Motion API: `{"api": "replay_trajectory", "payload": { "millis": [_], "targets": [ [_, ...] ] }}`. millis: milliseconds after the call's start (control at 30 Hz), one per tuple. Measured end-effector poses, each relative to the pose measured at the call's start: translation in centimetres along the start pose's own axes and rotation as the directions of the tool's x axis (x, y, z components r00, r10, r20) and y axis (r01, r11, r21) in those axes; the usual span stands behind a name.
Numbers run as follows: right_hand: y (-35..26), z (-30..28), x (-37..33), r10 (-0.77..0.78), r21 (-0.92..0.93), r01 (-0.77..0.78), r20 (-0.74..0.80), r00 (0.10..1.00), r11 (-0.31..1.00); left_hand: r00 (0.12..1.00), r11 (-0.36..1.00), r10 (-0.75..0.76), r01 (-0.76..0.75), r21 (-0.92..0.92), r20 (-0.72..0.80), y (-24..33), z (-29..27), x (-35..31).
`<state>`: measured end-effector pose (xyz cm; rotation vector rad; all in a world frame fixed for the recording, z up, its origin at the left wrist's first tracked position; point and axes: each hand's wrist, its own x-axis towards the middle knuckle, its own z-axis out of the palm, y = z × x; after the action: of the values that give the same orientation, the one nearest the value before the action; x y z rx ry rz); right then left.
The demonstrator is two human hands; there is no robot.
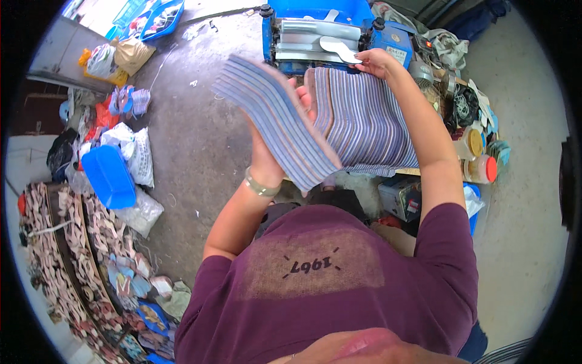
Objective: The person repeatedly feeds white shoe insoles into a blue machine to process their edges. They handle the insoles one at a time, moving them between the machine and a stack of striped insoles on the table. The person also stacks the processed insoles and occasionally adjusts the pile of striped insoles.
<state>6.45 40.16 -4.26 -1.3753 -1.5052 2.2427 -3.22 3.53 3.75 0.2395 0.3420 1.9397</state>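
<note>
In the head view, a fanned stack of striped insoles (285, 121) was clasped in the closed left hand (267, 151) at chest height; a single grey insole (339, 48) was pinched by the right hand (376, 60) at the blue machine (321, 30).
</note>
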Motion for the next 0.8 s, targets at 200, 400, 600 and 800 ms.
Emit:
{"api": "replay_trajectory", "payload": {
  "millis": [200,400,600,800],
  "targets": [
    [-0.4,4.1,-0.7,-0.151,-0.366,0.031,-0.303,0.941,0.93,0.974,0.995,0.061,-0.043,0.086,-0.22,8.9,-6.0,-7.9],
    [1.9,10.4,-9.6,-0.687,-0.684,0.456,-0.091,0.721,0.569,0.982,0.996,-0.09,0.084,-0.041,-0.167,12.2,-10.6,-9.8],
    [7.9,25.4,-25.6,-0.302,-0.447,0.574,0.543,0.784,0.686,0.946,0.979,-0.146,0.181,0.096,-0.289,10.1,-8.5,-6.4],
    [9.5,25.0,-25.1,-0.338,-0.423,0.398,0.211,0.917,0.814,0.933,0.943,-0.248,0.295,0.157,-0.259,9.1,-7.2,-4.0]
  ]
}}
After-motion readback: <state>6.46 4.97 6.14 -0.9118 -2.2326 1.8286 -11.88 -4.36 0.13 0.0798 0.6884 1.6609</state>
